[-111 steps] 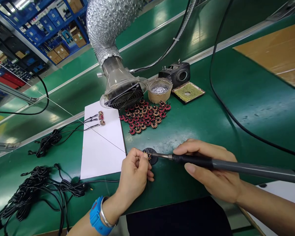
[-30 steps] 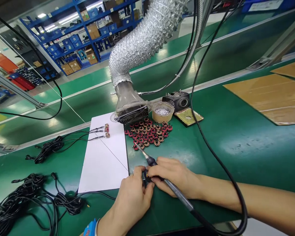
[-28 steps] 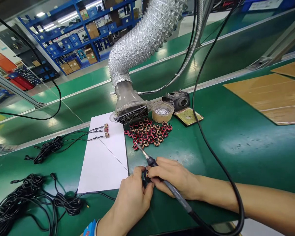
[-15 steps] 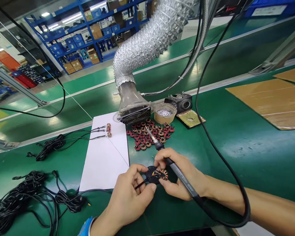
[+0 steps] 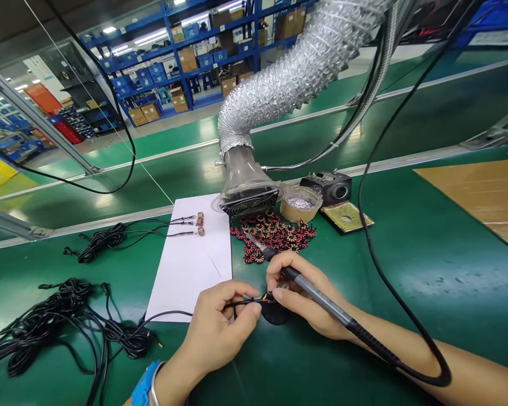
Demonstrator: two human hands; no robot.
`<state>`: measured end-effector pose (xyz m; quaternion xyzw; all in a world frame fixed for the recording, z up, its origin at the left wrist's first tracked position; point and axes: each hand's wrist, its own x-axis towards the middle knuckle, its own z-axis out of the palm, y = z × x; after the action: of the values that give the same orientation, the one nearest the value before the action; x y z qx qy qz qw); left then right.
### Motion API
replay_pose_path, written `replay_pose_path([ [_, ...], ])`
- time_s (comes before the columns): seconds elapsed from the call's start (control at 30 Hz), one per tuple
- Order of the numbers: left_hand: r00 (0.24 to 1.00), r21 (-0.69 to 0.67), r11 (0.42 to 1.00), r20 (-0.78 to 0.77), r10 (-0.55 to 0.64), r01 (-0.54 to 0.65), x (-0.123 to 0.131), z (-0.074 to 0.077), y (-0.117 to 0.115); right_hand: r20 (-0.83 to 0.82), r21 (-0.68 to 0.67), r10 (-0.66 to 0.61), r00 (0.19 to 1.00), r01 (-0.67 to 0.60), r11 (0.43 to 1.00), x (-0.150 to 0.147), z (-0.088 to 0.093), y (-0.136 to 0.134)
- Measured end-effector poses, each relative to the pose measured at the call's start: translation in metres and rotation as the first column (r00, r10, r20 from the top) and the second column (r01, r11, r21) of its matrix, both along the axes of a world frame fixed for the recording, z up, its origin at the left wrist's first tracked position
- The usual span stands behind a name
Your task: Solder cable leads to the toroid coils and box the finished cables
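My left hand (image 5: 220, 324) pinches the end of a thin black cable (image 5: 169, 313) and holds it over a small black round pad (image 5: 275, 313) on the green bench. My right hand (image 5: 302, 293) grips a soldering iron (image 5: 317, 293) like a pen, its tip (image 5: 250, 241) pointing up and left towards a heap of red and copper toroid coils (image 5: 275, 234). The right fingertips meet the cable end at the pad; whether a coil lies between them is hidden. A white sheet (image 5: 195, 265) lies just left of the hands, with two wired coils (image 5: 200, 223) on its far end.
A fume extractor hood (image 5: 248, 192) on a silver flexible duct stands behind the coils. Beside it are a solder dross tub (image 5: 300, 204), a black iron holder (image 5: 328, 187) and a yellow sponge tray (image 5: 346, 216). Black cable bundles (image 5: 63, 327) lie at left; cardboard (image 5: 482, 194) at right.
The soldering iron left the pad and swung tip-up towards the coil heap. Both hands brought a cable end and a coil together at the pad, and the view shifted left and up.
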<state>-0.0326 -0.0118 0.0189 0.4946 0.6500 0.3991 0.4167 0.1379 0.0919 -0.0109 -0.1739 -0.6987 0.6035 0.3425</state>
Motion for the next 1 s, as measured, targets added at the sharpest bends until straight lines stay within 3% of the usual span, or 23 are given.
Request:
replay_pose_path([
  [0.3, 0.941, 0.030, 0.983, -0.295, -0.164, 0.181, 0.000, 0.004, 0.000, 0.126, 0.080, 0.083, 0.989, -0.094, 0.992, 0.015, 0.002, 0.000],
  [0.5, 0.904, 0.076, 0.960, -0.364, -0.224, 0.269, -0.001, 0.002, 0.002, 0.223, 0.202, 0.135, 0.965, -0.181, 0.963, 0.020, 0.008, 0.004],
  [0.73, 0.875, 0.109, 0.939, -0.412, -0.256, 0.326, 0.000, -0.003, 0.000, 0.247, 0.173, 0.170, 0.954, -0.216, 0.961, 0.019, 0.008, 0.003],
  [1.0, 0.889, 0.225, 0.948, -0.446, -0.104, 0.224, 0.005, 0.001, 0.002, 0.228, -0.190, 0.263, 0.937, -0.222, 0.956, 0.019, 0.011, -0.004],
])
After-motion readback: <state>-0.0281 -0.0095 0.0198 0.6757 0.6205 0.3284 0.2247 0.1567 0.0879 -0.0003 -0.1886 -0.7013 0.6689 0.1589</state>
